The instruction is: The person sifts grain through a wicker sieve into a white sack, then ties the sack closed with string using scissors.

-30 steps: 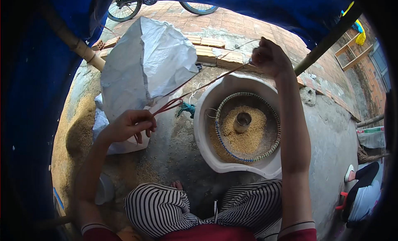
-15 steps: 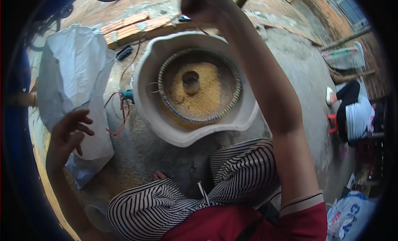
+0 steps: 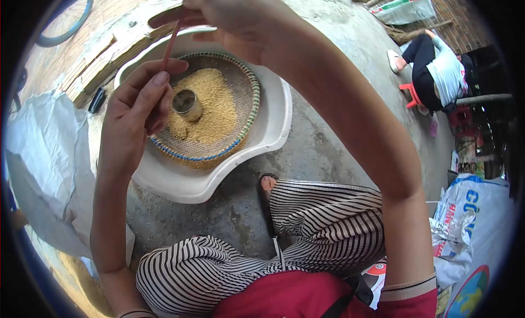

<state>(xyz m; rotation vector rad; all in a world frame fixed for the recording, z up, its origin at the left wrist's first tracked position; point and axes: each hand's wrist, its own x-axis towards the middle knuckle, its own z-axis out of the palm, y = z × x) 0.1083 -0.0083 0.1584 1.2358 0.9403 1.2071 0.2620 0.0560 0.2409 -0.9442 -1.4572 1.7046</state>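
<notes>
My left hand (image 3: 139,107) is raised at the near left side of the basin, its thumb and fingers pinched on a thin red strip (image 3: 174,42). The strip runs upward to my right hand (image 3: 229,22), whose fingers are stretched out and apart; it meets them, but no firm grip shows. Below lies a wide white basin (image 3: 276,126) with a wavy rim. In it sits a round woven sieve (image 3: 252,107) edged with green and blue binding. Yellow grain (image 3: 219,107) covers much of its mesh, and a metal can (image 3: 187,104) stands in the grain.
A white sack (image 3: 49,159) lies to the left. Bricks (image 3: 90,72) and a small black object (image 3: 97,100) are beyond the basin. On the right, another person (image 3: 445,72) sits on a red stool (image 3: 410,94). Printed bags (image 3: 470,208) lie at lower right.
My left hand has risen from over the sack to beside the basin and now pinches the red strip. My right hand has come down leftward and its fingers have spread. The view has shifted.
</notes>
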